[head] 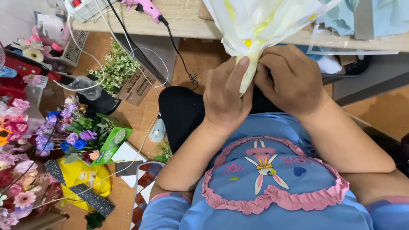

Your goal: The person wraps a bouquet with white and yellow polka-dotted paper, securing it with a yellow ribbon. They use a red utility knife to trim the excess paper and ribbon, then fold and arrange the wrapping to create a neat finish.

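**Both hands pinched on the neck of a pale wrapper**

Both hands meet at the gathered neck of a cream-and-yellow paper wrap (260, 21). Her left hand (226, 100) lies flat along the stem of it, fingers pointing to about one o'clock, thumb side pressed to the paper. Her right hand (294, 81) curls round from three o'clock, knuckles up, fingers closed on the same bunched stem, so the two hands touch each other across it.

From the hands the wrap fans upward toward twelve o'clock, opening wide over the edge of the wooden table (191, 21) and running out of the top of the view.

What could go wrong, as I judge it: the paper looks thin and soft, and a hard squeeze at the neck could crease or tear it. If either hand loosens, the gathers may spring open and the fan slump sideways. At eleven o'clock from the hands a pink glue gun (147, 7) lies on the table with its black cord (177, 49) trailing down near the left hand; a snagged wrist could drag it off. Low at nine o'clock, artificial flowers (25, 140) crowd the floor, well apart.
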